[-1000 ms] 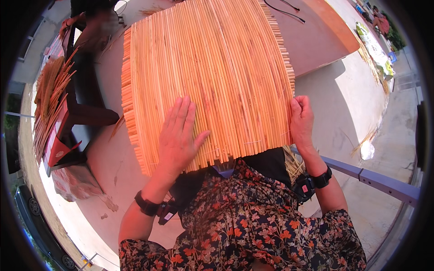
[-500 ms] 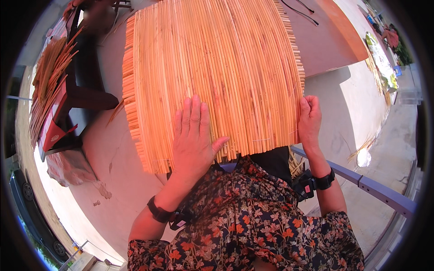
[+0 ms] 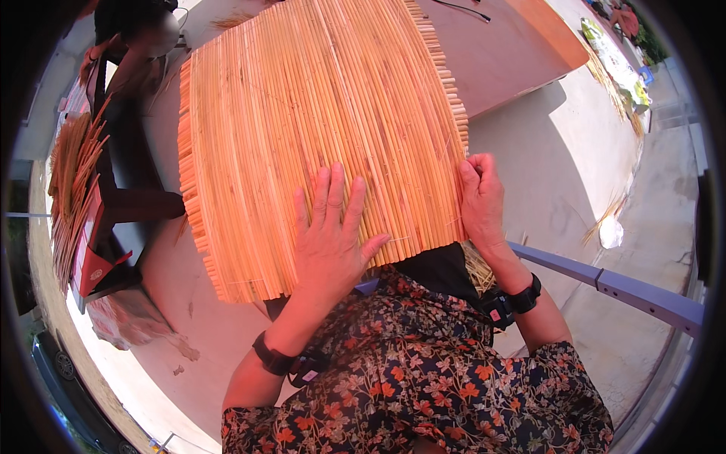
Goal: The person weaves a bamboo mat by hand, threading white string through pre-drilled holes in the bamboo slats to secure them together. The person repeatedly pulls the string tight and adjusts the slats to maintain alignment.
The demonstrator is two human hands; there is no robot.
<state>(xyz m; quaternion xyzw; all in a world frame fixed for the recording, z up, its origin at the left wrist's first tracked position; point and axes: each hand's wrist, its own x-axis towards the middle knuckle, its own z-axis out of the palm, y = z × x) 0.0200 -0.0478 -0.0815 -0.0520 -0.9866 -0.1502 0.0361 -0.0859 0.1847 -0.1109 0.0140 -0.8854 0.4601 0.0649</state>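
Note:
A mat of thin tan reed stalks (image 3: 302, 113), laid side by side, spreads in front of me with its near edge close to my lap. My left hand (image 3: 329, 234) rests flat on its near part, fingers spread and thumb out to the right. At the mat's right edge, by the near corner, my right hand (image 3: 484, 195) is closed with thumb and fingers curled against the stalk ends. Its fingertips are partly hidden. Short pale thread ends show near the mat's front corners.
A flat reddish-brown board (image 3: 514, 53) lies beyond the mat at right, with a black cable (image 3: 461, 9) on it. Left stands a dark frame (image 3: 140, 204) beside a bundle of loose stalks (image 3: 76, 174). A purple-grey metal bar (image 3: 643, 295) runs at right. Another person (image 3: 136, 45) is far left.
The mat has shifted left in view and turned slightly. My left hand's fingers have spread wider. My right hand stays at the right edge, moved left in view with the mat.

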